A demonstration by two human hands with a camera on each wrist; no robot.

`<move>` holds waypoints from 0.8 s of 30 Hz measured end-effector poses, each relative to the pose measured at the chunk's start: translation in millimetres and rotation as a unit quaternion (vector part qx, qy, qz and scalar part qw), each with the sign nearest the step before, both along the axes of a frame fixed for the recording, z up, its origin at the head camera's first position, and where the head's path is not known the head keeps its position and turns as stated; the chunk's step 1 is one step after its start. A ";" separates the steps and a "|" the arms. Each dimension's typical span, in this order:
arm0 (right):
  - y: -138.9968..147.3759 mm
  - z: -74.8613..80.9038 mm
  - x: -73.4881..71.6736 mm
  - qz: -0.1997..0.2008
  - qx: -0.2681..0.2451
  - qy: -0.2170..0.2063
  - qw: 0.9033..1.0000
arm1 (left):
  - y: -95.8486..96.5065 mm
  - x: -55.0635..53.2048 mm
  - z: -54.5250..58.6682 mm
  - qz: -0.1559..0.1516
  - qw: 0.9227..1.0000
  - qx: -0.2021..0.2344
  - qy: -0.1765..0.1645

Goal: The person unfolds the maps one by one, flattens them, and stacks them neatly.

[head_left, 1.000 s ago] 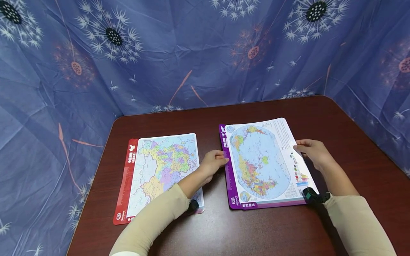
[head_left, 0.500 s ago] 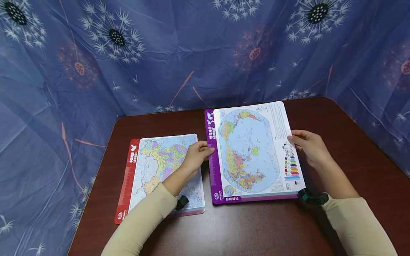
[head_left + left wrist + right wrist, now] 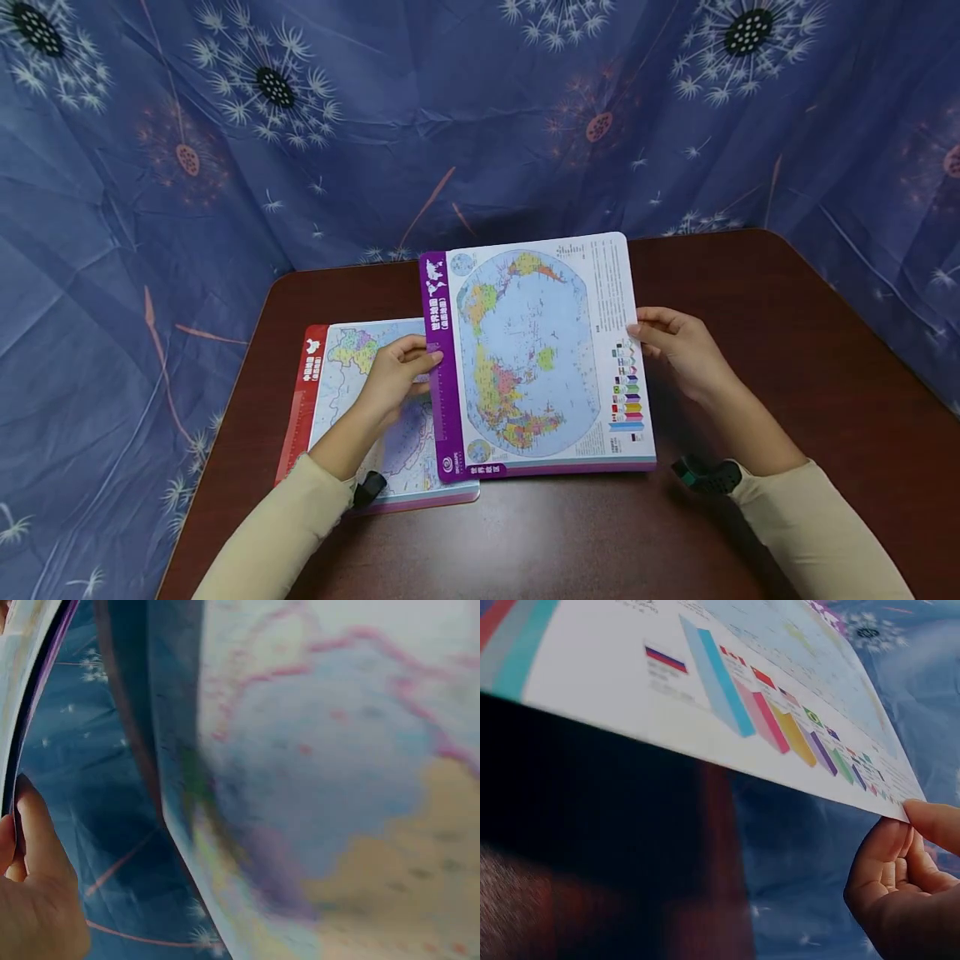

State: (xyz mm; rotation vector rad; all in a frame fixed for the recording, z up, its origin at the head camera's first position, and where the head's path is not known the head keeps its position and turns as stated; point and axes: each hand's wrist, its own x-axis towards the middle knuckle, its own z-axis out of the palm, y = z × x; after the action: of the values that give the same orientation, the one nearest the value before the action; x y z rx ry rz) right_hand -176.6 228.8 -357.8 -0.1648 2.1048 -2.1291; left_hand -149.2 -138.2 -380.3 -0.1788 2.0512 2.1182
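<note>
Both hands hold a world map sheet (image 3: 532, 358) with a purple left border, raised over the table. My left hand (image 3: 390, 375) pinches its purple edge, thumb on top. At the opposite white edge, my right hand (image 3: 686, 354) pinches the sheet between thumb and fingers. In the right wrist view, the right hand (image 3: 911, 870) grips the edge beyond a row of small flags and coloured bars. Under the left forearm lies a red-bordered map of China (image 3: 300, 408), partly covered by the world map. The left wrist view shows the left hand (image 3: 41, 877) on the held sheet's edge.
The dark brown wooden table (image 3: 787, 350) has rounded far corners. Behind it and at the sides hangs a blue curtain (image 3: 465, 125) with dandelion prints. A dark band with a small device (image 3: 705, 477) sits at the right wrist.
The world map has been lifted off the table and carried left by both hands. It now overlaps the right part of the red-bordered map.
</note>
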 end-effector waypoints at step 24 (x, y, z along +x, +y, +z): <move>-13.0 -6.1 -3.4 0.011 -0.079 -0.002 0.997 | -24.5 5.0 -10.8 0.020 0.994 0.106 0.025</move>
State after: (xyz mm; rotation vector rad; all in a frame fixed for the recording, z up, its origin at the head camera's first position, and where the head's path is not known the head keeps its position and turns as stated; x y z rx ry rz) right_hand -180.0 215.8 -363.9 -0.1995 1.9218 -2.2807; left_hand -144.2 -162.7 -391.1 -0.1380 1.8454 2.3673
